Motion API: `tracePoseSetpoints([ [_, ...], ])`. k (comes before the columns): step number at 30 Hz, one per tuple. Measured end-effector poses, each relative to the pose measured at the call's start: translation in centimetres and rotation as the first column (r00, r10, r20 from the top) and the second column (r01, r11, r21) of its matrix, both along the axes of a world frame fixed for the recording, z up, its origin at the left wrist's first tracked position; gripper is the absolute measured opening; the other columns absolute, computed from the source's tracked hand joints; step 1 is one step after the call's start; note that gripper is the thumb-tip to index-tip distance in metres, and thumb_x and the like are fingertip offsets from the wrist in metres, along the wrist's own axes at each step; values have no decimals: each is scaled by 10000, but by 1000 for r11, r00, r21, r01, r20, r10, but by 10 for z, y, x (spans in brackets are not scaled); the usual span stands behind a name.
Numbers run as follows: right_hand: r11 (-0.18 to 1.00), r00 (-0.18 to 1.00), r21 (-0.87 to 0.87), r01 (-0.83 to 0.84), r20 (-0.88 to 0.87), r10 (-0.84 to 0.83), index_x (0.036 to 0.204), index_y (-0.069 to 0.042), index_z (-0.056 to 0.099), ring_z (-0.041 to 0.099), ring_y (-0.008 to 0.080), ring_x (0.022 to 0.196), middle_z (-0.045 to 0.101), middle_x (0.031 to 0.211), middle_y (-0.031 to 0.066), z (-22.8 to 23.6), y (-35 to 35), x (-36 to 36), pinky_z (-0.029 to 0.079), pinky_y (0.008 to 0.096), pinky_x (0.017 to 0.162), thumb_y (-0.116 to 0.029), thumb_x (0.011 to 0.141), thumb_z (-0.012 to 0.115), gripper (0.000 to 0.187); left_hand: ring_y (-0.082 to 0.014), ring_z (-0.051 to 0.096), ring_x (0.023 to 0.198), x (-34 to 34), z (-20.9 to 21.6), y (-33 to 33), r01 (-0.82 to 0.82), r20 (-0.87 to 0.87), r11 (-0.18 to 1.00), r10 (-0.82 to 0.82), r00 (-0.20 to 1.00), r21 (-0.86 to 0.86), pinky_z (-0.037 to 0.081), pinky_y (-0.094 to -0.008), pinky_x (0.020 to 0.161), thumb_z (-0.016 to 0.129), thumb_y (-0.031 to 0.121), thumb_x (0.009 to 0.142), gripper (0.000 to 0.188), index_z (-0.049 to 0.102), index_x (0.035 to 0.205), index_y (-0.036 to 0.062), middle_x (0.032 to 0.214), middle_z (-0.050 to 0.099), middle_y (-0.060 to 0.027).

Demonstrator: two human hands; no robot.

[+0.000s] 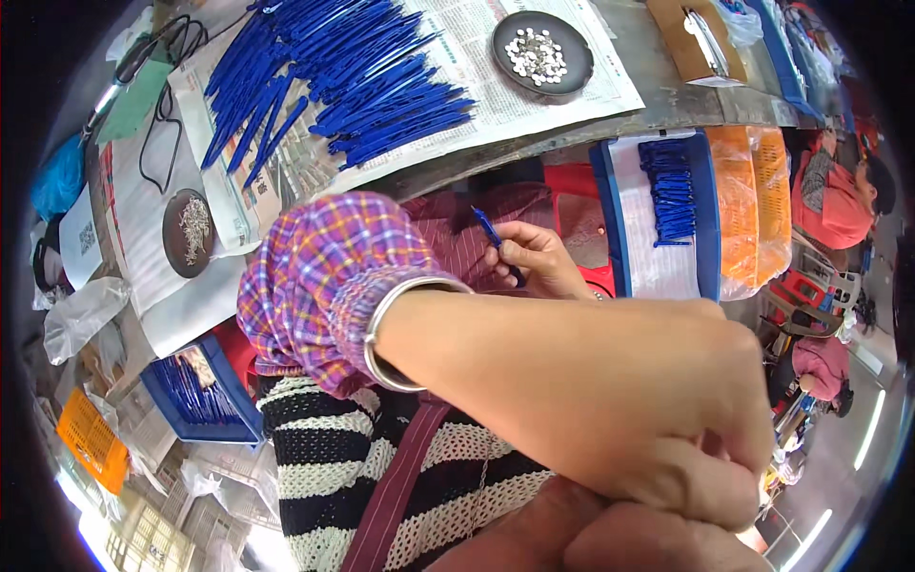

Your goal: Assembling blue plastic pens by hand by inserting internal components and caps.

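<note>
My right hand (536, 255) is closed on a slender blue pen (486, 226), pinched between thumb and fingers and tilted, above my lap by the table's edge. My left arm, in a checked sleeve with a metal bangle (374, 334), crosses the view very near. My left hand (701, 458) is raised close at the lower right, its fingers curled; anything inside is hidden. A large heap of similar blue pens (353, 76) lies on newspaper on the table ahead.
A dark dish of white discs (579, 81) is on the newspaper; another dish (174, 250) holds small metallic pieces. Blue trays with blue pens stand right (705, 214) and lower left (238, 405). Orange baskets (729, 210) are beyond the right tray. Co-workers sit far right.
</note>
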State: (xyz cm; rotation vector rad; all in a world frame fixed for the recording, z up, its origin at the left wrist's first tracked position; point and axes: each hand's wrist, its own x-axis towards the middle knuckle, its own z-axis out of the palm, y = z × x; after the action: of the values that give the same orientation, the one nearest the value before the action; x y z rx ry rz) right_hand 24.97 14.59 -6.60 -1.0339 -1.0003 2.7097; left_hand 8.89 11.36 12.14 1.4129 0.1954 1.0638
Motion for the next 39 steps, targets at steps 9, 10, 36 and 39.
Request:
tracePoseSetpoints([
  [9, 962, 989, 234, 141, -82, -125, 1076, 18, 573, 583, 94, 744, 628, 928, 54, 5, 13, 1, 480, 225, 644, -104, 856, 581, 252, -187, 630, 722, -19, -101, -27, -680, -316, 730, 630, 710, -73, 481, -259, 647, 626, 21, 741, 129, 668, 862, 2, 774, 658, -103],
  [10, 977, 990, 169, 133, -73, -122, 1076, 18, 573, 569, 93, 718, 624, 910, 54, 9, 16, 0, 466, 218, 623, -103, 853, 584, 254, -138, 625, 723, -19, -123, -34, -718, -412, 683, 620, 668, -135, 476, -232, 641, 609, 8, 763, 113, 656, 865, -9, 763, 658, -90],
  [36, -75, 971, 971, -226, 231, 67, 960, 2, 626, 609, 221, 773, 630, 896, 122, 48, 84, -25, 470, 285, 688, -8, 773, 604, 189, -75, 519, 747, 7, -185, -66, -635, -101, 380, 803, 587, -672, 403, -205, 664, 598, 2, 804, 82, 603, 886, -2, 842, 588, -38],
  [39, -362, 989, 921, -146, 124, -84, 957, -27, 630, 607, 275, 819, 619, 955, 123, 51, 136, -46, 475, 314, 719, -3, 777, 585, 187, -55, 527, 716, 10, -191, -65, -730, -248, 402, 757, 605, -553, 419, -188, 648, 606, -8, 799, 100, 609, 899, -9, 809, 589, -12],
])
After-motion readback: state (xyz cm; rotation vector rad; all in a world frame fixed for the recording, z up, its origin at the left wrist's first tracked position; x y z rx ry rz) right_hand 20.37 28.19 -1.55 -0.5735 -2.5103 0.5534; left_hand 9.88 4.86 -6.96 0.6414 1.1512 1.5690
